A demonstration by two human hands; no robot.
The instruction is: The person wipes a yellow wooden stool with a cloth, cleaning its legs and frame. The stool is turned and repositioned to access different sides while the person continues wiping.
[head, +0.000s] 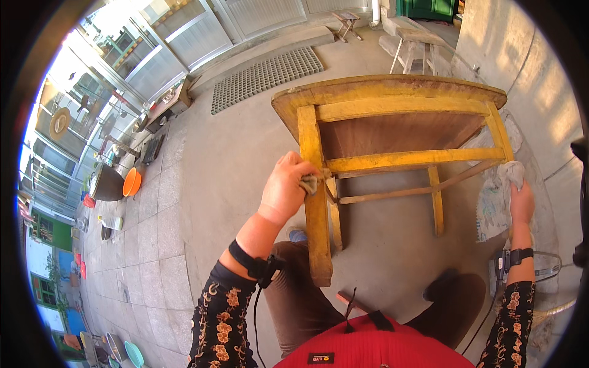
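Observation:
A worn yellow wooden table (405,105) stands before me, its top tilted away so that the brown underside shows. My left hand (286,186) grips a crumpled grey-brown cloth (311,183) against the near left leg (317,230). On the other side, my right hand (522,202) is closed around a pale cloth (511,171), beside the lower end of the right leg (500,133). Stretcher bars (414,160) join the legs. Parts of both cloths are hidden inside my fingers.
A weathered wooden stool (416,39) stands behind the table, near a concrete wall (538,87). Plastic grating (269,76) lies on the floor. Orange basin (132,181) and dark pot (105,181) sit at left. A patterned sack (492,207) lies at right.

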